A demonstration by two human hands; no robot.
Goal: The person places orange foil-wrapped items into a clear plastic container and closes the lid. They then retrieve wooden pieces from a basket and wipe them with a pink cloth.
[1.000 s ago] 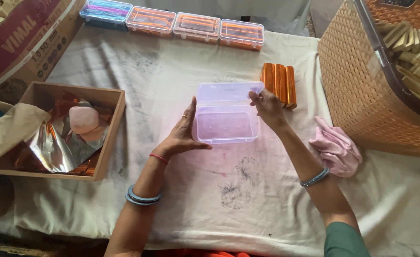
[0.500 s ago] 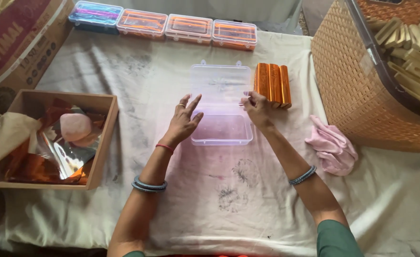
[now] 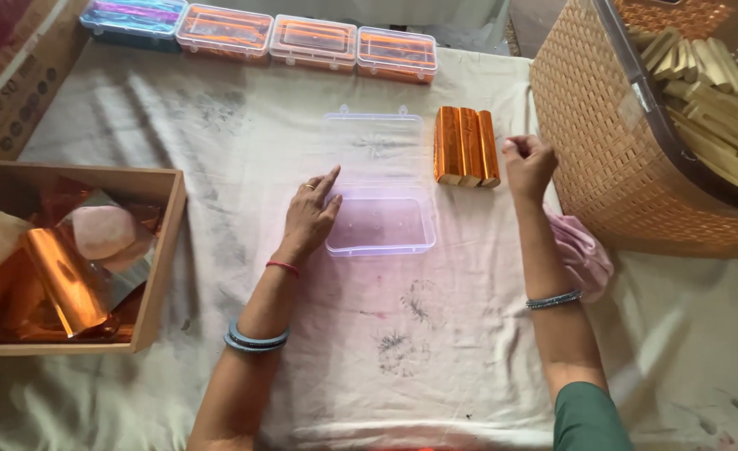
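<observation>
Head view: on the cloth-covered bench [image 3: 436, 351], a woven basket [image 3: 611, 150] of pale sticks sits at 2 o'clock. At centre lies the open clear plastic box [image 3: 381, 224], lid back. The left hand [image 3: 310, 219], grip spread, steadies its 9 o'clock edge. The right hand [image 3: 529, 165], grip loosely curled on nothing, hovers beside 3 orange foil-wrapped bars [image 3: 466, 146] at 1 o'clock. Lifting each bar singly and laying it flat should work best.

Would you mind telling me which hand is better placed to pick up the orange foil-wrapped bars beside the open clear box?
Probably the right hand: it hovers just right of the orange bars, loosely closed and empty. The left hand rests against the clear box, on its far side from the bars.
</observation>
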